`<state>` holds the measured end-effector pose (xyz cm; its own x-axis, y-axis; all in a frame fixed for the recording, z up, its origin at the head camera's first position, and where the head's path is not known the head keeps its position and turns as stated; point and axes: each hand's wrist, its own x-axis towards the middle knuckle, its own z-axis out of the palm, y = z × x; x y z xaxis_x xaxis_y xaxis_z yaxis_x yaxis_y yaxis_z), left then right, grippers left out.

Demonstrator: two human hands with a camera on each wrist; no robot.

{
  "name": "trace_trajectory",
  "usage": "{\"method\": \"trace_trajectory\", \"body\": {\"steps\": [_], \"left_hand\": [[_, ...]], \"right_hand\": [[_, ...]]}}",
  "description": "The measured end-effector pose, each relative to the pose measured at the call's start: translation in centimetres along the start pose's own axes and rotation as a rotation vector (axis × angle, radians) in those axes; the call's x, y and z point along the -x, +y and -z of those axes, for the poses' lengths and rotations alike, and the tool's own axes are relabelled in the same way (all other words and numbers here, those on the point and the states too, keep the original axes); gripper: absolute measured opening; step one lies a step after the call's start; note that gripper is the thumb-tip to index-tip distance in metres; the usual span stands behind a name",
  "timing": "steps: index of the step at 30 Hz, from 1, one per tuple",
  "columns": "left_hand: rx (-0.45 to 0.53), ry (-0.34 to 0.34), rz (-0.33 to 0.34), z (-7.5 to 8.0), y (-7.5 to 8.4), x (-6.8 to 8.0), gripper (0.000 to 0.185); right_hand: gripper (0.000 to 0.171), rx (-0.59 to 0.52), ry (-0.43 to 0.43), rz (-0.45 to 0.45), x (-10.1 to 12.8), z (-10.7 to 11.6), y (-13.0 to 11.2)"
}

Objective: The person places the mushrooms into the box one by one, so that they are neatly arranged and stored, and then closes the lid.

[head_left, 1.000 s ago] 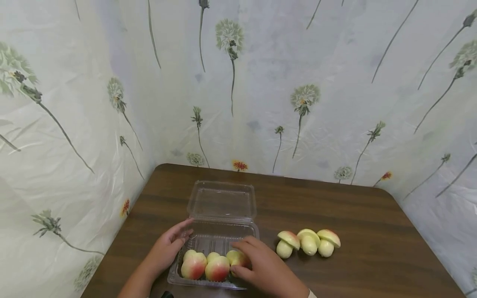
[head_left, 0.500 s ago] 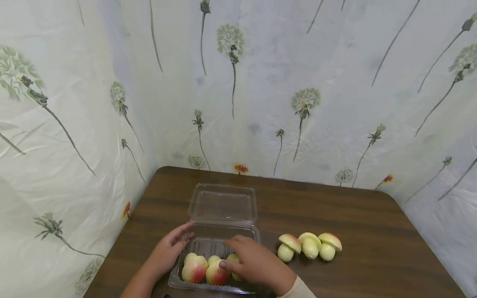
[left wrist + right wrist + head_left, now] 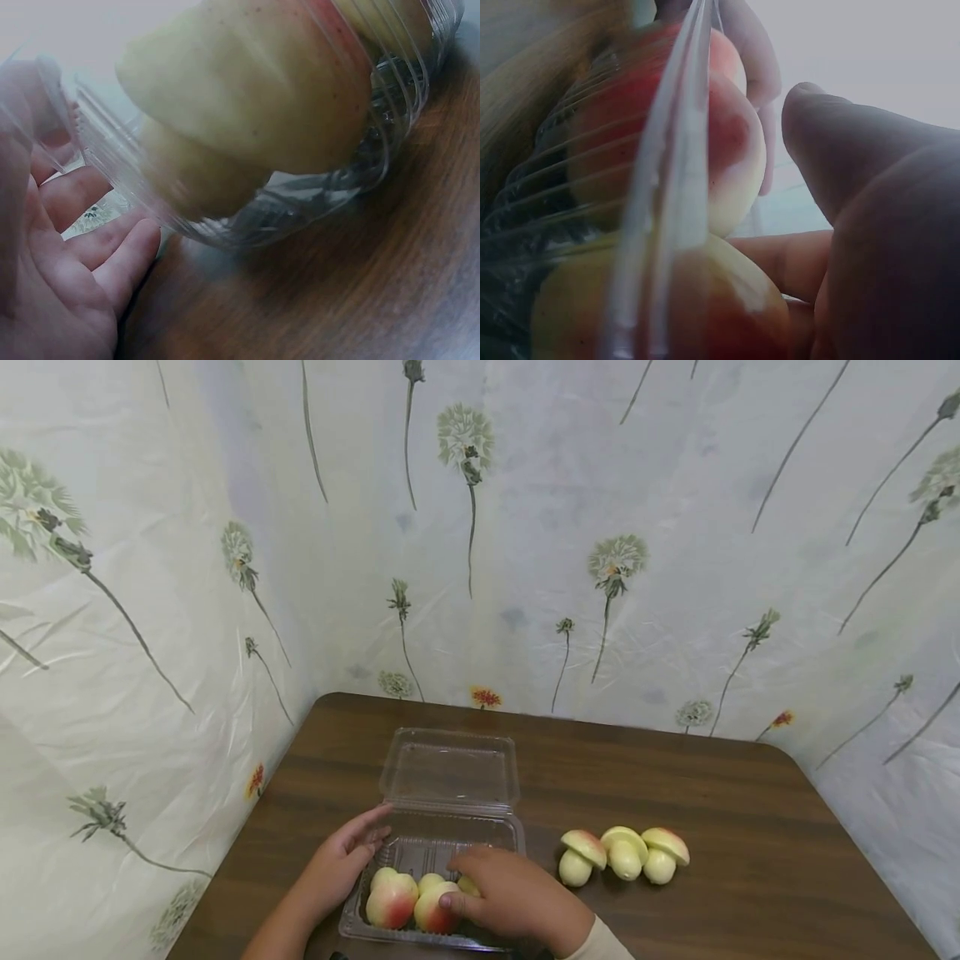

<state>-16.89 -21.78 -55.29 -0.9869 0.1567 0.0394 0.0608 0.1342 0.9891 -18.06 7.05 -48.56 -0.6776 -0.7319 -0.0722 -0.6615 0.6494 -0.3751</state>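
Observation:
A clear plastic clamshell box [image 3: 352, 931] lies open on the table, holding yellow-and-red toy mushrooms in a row: a left mushroom [image 3: 392, 902], a middle mushroom [image 3: 431, 914] and a right mushroom [image 3: 727, 300]. My left hand [image 3: 341, 864] grips the box's left side; in the left wrist view several fingers [image 3: 112, 247] lie outside the clear wall. Over the box's right end, my right hand [image 3: 502, 893] mostly covers the right mushroom, its fingers reaching behind it. The right thumb [image 3: 832, 135] stands apart from the mushrooms in the right wrist view but overlaps the middle one in the head view.
The hinged box lid [image 3: 450, 768] lies back, away from me. Three more mushrooms [image 3: 622, 857] stand close together on the brown wooden table [image 3: 675, 793], right of the box. Flower-printed curtain cloth [image 3: 540, 527] hangs behind the table and at both sides.
My right hand has shifted slightly left and now covers more of the right mushroom; its fingers have dipped lower over it. My left hand stays at the box's side.

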Motion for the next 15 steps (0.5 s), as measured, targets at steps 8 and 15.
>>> {"method": "trace_trajectory", "body": {"steps": [8, 15], "left_hand": [[-0.018, -0.014, -0.010, 0.03, -0.07, 0.02, 0.054], [-0.021, -0.021, -0.010, 0.05, -0.07, 0.06, 0.054]], "right_hand": [[0.056, 0.021, 0.004, 0.037, 0.05, -0.15, 0.22], [0.057, -0.006, -0.025, 0.023, 0.01, -0.07, 0.32]]}}
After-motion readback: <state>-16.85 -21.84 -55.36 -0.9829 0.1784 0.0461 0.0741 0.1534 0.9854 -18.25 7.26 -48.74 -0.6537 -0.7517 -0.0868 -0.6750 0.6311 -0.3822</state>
